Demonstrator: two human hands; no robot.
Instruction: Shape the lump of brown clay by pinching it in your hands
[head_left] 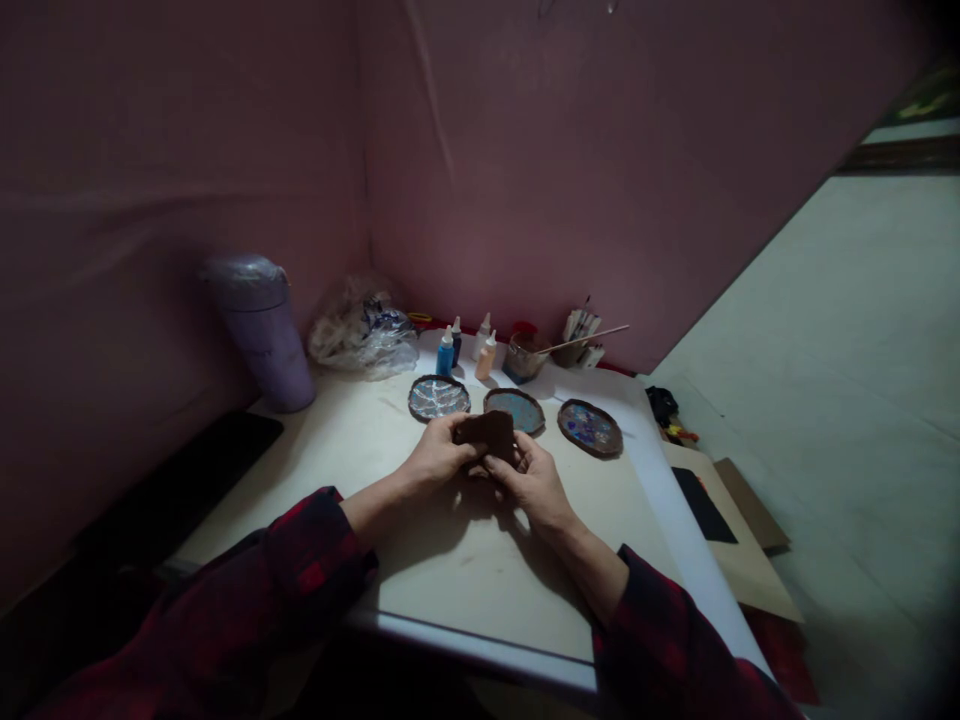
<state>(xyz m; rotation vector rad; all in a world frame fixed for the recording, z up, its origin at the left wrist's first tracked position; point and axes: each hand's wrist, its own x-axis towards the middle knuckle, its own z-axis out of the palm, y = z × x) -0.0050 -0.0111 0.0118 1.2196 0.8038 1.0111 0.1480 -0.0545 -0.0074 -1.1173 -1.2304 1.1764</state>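
A flat dark brown piece (491,434) is held up over the table's middle, between both hands. My left hand (442,450) grips its left side, thumb on the near face. On its right and lower edge my right hand (534,482) closes with thumb and fingers. Just beyond lie several brown-rimmed oval pieces: one with white lines on blue (439,398), one grey-blue (516,408) partly hidden behind the held piece, and one with dark blue spots (590,428) to the right.
Behind stand small paint bottles (445,355), a cup of murky liquid (525,360) with a brush across it, and a holder with brushes (577,340). A clear plastic bag (364,330) and a purple tumbler (266,345) are at the left. Pink walls (525,180) bound the table (315,500).
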